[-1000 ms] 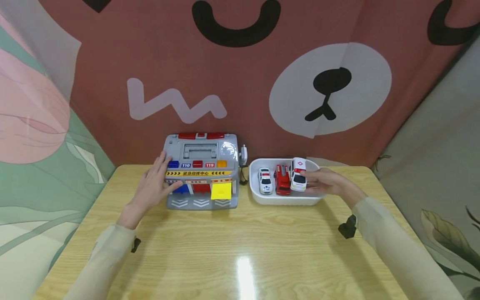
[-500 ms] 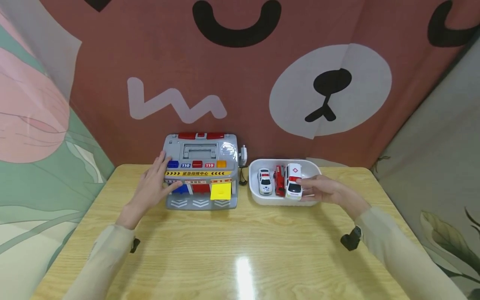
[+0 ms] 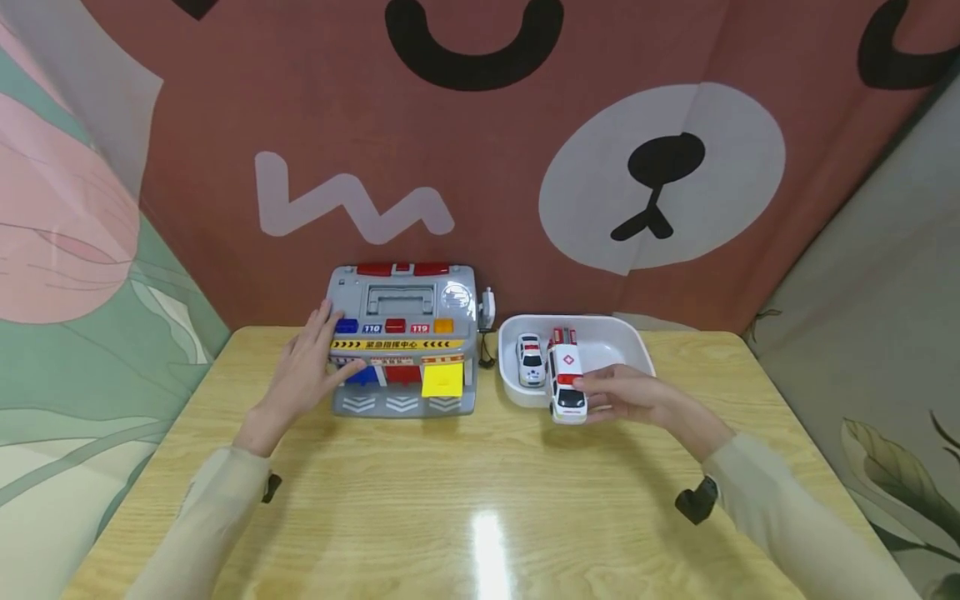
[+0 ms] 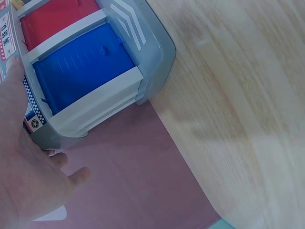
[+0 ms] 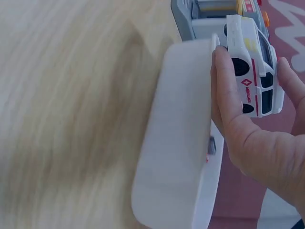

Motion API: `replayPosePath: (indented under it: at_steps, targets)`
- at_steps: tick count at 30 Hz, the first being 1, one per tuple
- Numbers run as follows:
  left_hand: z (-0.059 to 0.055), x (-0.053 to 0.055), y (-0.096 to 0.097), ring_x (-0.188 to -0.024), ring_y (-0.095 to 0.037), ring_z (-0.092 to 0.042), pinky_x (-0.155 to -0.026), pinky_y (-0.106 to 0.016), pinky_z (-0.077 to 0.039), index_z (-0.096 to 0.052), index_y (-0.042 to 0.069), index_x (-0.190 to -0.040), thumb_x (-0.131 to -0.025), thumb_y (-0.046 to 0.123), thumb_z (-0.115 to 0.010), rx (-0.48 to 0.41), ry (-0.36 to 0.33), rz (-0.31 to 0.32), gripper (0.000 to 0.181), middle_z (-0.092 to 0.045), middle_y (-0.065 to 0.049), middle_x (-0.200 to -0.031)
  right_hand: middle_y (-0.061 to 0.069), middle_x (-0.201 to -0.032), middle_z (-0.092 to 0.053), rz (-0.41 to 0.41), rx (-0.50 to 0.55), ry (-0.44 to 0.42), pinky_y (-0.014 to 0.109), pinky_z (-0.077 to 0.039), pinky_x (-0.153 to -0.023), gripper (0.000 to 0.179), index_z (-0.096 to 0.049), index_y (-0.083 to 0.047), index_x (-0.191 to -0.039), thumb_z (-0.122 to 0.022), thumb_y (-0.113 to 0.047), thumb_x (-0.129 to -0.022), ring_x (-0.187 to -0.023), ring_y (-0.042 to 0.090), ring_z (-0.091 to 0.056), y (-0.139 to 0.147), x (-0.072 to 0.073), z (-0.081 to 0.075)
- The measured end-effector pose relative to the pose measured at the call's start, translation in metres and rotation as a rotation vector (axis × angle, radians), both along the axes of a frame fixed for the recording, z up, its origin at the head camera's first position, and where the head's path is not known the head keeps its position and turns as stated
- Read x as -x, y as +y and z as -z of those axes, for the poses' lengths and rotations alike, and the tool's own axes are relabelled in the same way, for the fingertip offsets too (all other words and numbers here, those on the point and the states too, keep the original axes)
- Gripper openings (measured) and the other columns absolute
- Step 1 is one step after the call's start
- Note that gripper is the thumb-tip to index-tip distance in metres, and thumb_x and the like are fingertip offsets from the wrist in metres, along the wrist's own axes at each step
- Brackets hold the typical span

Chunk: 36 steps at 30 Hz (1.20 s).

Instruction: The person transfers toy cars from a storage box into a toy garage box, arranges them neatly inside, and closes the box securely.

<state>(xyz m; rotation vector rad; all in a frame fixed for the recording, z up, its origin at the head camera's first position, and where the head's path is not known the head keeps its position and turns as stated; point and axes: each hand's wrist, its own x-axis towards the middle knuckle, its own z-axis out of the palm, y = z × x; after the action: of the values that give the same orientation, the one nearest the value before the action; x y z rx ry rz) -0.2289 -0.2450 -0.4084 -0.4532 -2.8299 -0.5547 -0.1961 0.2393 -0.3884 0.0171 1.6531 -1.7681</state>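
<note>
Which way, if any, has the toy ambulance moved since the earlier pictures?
Yes: in the head view, the toy ambulance has moved left, closer to the grey toy emergency station, and lower in the picture.

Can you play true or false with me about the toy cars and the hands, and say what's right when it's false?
1. The right hand holds the white ambulance. True.
2. The left hand is inside the tub. False: the left hand touches the grey toy station.
3. The small white car is in the white tub. True.
4. The red truck is on the station's roof. False: the red truck is in the tub, partly hidden behind the ambulance.
</note>
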Motion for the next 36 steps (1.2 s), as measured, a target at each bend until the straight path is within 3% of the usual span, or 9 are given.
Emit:
replayPosePath:
  at_steps: [12,18,24,30,36]
  targets:
    - [0.000,0.000,0.000,-0.146,-0.034,-0.001,-0.107,-0.068,-0.015,-0.018,0.006,-0.154,-0.088,0.057,-0.061,0.008,0.001,0.001,0.094,-0.001,-0.012,-0.161,0.019,-0.113,-0.065,-0.099,0.034,-0.001,0.046,-0.051,-0.090,0.044,-0.044,0.013,-0.127,-0.060,-0.014,-0.096,-0.100,0.026,-0.065,-0.019,-0.025,0.020]
    - [0.000,0.000,-0.001,-0.147,-0.030,0.004,-0.108,-0.067,-0.014,-0.018,0.006,-0.154,-0.088,0.057,-0.061,0.013,0.011,-0.001,0.094,-0.002,-0.012,-0.161,0.017,-0.109,-0.067,-0.113,0.045,0.006,0.045,-0.052,-0.089,0.031,-0.051,0.008,-0.118,-0.059,-0.012,-0.096,-0.100,0.027,-0.066,-0.029,-0.033,0.025]
    - [0.001,0.000,-0.001,-0.147,-0.030,0.004,-0.108,-0.066,-0.013,-0.018,0.006,-0.154,-0.088,0.056,-0.061,0.008,0.012,0.007,0.094,-0.002,-0.013,-0.161,0.022,-0.112,-0.064,-0.112,0.015,0.024,0.044,-0.053,-0.087,0.044,-0.046,0.014,-0.122,-0.063,-0.014,-0.094,-0.099,0.028,-0.065,-0.044,-0.042,0.029]
    - [0.002,0.001,-0.001,-0.147,-0.030,0.003,-0.108,-0.066,-0.013,-0.018,0.007,-0.154,-0.088,0.057,-0.061,0.007,0.018,0.004,0.094,-0.001,-0.011,-0.161,0.020,-0.109,-0.066,-0.134,0.044,-0.011,0.045,-0.051,-0.089,0.045,-0.041,0.020,-0.127,-0.059,-0.005,-0.093,-0.099,0.028,-0.065,-0.063,-0.043,0.039]
    - [0.001,0.001,-0.001,-0.147,-0.028,0.006,-0.109,-0.066,-0.012,-0.018,0.007,-0.154,-0.088,0.056,-0.061,0.011,0.017,0.002,0.093,-0.001,-0.011,-0.161,0.021,-0.115,-0.062,-0.142,0.042,-0.043,0.043,-0.051,-0.091,0.049,-0.037,0.020,-0.132,-0.057,0.000,-0.092,-0.103,0.028,-0.063,-0.088,-0.034,0.043]
